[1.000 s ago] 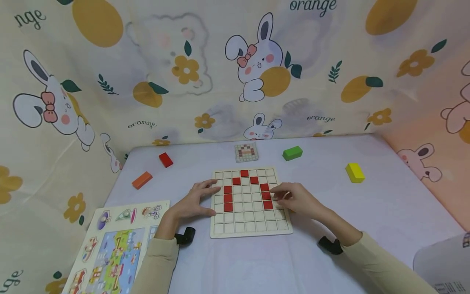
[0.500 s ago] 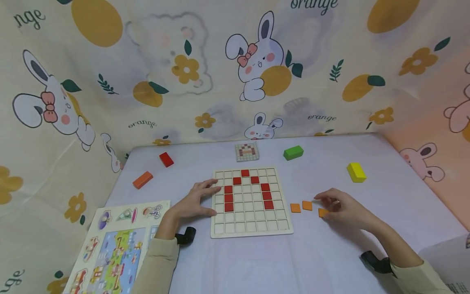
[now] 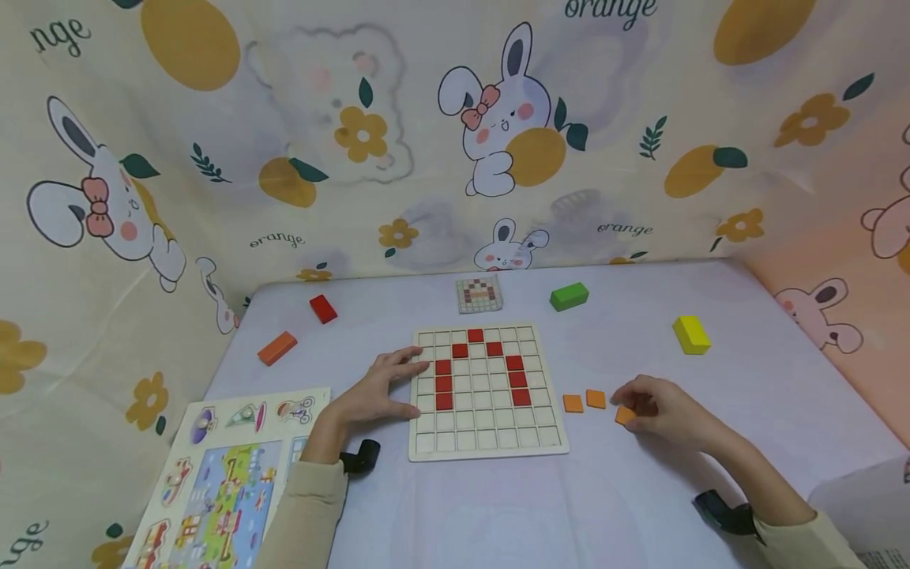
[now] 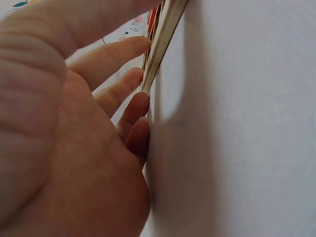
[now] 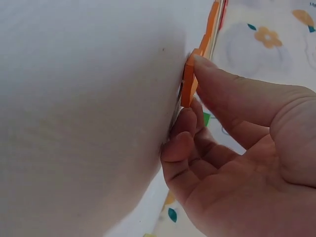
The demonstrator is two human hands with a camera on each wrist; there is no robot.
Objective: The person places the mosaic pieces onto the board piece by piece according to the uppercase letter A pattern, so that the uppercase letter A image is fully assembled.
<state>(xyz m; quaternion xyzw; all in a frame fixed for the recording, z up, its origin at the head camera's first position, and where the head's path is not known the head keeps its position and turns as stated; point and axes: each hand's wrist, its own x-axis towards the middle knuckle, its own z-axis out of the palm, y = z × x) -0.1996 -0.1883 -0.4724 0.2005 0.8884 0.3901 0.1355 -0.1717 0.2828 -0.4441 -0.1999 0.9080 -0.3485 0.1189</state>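
A white grid board (image 3: 487,423) lies flat on the table, with several red square tiles (image 3: 444,383) set in an arch shape. My left hand (image 3: 375,389) rests at the board's left edge; its fingertips touch the rim, as the left wrist view also shows. To the right of the board, my right hand (image 3: 668,411) pinches an orange square tile (image 5: 188,81) between thumb and fingers, tilted close to the tabletop. Two more orange tiles (image 3: 573,404) lie flat between that hand and the board.
Behind the board lies a small pattern card (image 3: 479,295). Around it are a green block (image 3: 569,296), a yellow block (image 3: 691,335), a red block (image 3: 323,309) and an orange block (image 3: 277,348). A picture board (image 3: 235,474) lies at left; a white container (image 3: 863,506) stands at right.
My right hand has moved right, off the board's right edge, uncovering the orange tiles, and now pinches the rightmost one, its edge tilted up. My left hand has stayed in place.
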